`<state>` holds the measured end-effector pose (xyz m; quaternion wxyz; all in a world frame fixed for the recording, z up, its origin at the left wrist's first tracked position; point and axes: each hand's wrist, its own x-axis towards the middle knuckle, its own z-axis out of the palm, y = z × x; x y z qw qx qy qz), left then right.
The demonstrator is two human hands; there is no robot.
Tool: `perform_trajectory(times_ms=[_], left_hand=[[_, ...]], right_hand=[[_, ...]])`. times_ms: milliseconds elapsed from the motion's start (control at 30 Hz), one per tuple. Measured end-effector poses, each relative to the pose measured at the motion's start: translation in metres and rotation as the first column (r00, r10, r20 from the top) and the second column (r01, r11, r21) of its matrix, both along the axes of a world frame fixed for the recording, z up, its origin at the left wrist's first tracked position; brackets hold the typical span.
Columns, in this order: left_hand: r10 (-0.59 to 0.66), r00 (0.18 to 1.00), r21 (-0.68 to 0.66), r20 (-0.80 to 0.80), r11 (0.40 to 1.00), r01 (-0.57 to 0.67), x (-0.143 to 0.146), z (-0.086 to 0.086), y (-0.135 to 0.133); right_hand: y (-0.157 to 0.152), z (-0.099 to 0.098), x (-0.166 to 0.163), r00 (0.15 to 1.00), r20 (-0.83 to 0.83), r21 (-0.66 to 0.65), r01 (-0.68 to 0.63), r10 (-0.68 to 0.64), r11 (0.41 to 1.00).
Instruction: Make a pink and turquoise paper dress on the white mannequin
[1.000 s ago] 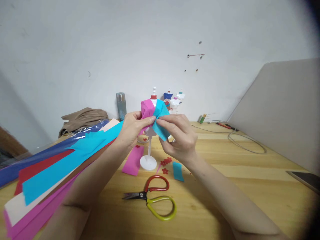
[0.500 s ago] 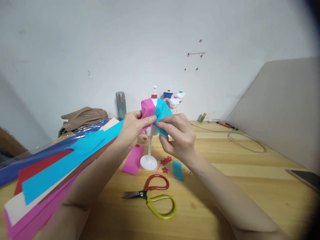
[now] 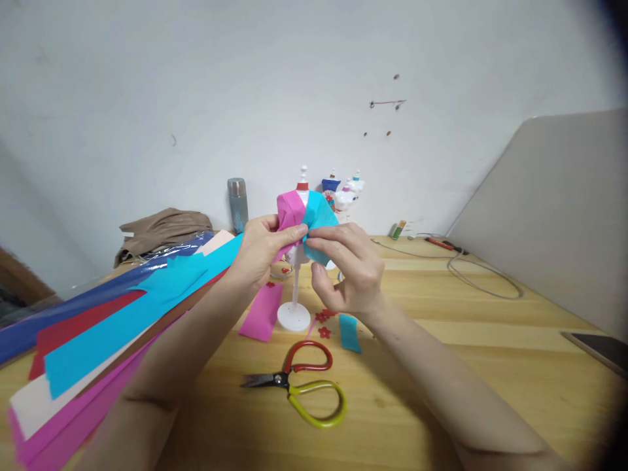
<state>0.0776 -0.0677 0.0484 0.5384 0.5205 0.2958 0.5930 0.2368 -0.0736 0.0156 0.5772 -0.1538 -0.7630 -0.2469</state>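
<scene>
A small white mannequin stand (image 3: 295, 307) rises from the wooden table (image 3: 441, 340), its torso wrapped in pink paper (image 3: 289, 208) on the left and blue paper (image 3: 320, 212) on the right. My left hand (image 3: 260, 252) pinches the pink paper at the mannequin's waist. Right beside it, my right hand (image 3: 348, 268) pinches the lower edge of the blue paper, fingers closed on it. The two hands' fingertips meet in front of the torso.
Scissors (image 3: 299, 386) with red and yellow handles lie in front of the stand. Pink strip (image 3: 262, 314), blue scrap (image 3: 349, 332) and red paper flowers (image 3: 324, 324) lie by the base. Long coloured paper sheets (image 3: 98, 333) cover the left. A flask (image 3: 237, 204), small bottles (image 3: 343, 193), cable (image 3: 485, 278) and grey board (image 3: 554, 209) stand behind.
My right hand has folded the hanging blue paper up and in towards the waist; less of it hangs below. The left hand keeps its pinch.
</scene>
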Motion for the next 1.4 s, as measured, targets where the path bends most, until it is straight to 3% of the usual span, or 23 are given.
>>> perform_trajectory(times_ms=[167, 300, 433, 667, 800, 1233, 1400], left_hand=[[0.001, 1.0, -0.006, -0.021, 1.0, -0.001, 0.001, 0.0, 0.0], [-0.003, 0.999, 0.003, -0.033, 1.0, 0.004, 0.001, -0.001, -0.002], [0.021, 0.997, 0.04, -0.069, 0.999, -0.018, 0.002, -0.002, -0.002], [0.201, 0.962, 0.151, -0.184, 0.973, -0.174, 0.01, -0.002, -0.008], [0.252, 0.939, 0.179, -0.233, 0.961, -0.213, 0.01, 0.0, -0.01], [0.237, 0.942, 0.161, -0.238, 0.966, -0.202, 0.009, 0.003, -0.011], [0.202, 0.953, 0.147, -0.226, 0.974, -0.172, 0.01, 0.003, -0.012]], right_hand=[[-0.004, 0.001, 0.003, 0.98, -0.165, -0.172, -0.144, 0.115, 0.975], [-0.004, 0.006, 0.006, 0.937, -0.349, -0.326, -0.151, 0.029, 0.933], [-0.003, 0.011, 0.007, 0.928, -0.371, -0.41, -0.122, -0.043, 0.904], [-0.003, 0.014, 0.007, 0.921, -0.375, -0.45, -0.078, -0.109, 0.89], [-0.005, 0.017, 0.011, 0.917, -0.388, -0.492, -0.118, -0.096, 0.863], [-0.002, 0.016, 0.01, 0.916, -0.393, -0.511, -0.144, -0.081, 0.848], [-0.001, 0.016, 0.011, 0.913, -0.404, -0.547, -0.196, -0.052, 0.814]])
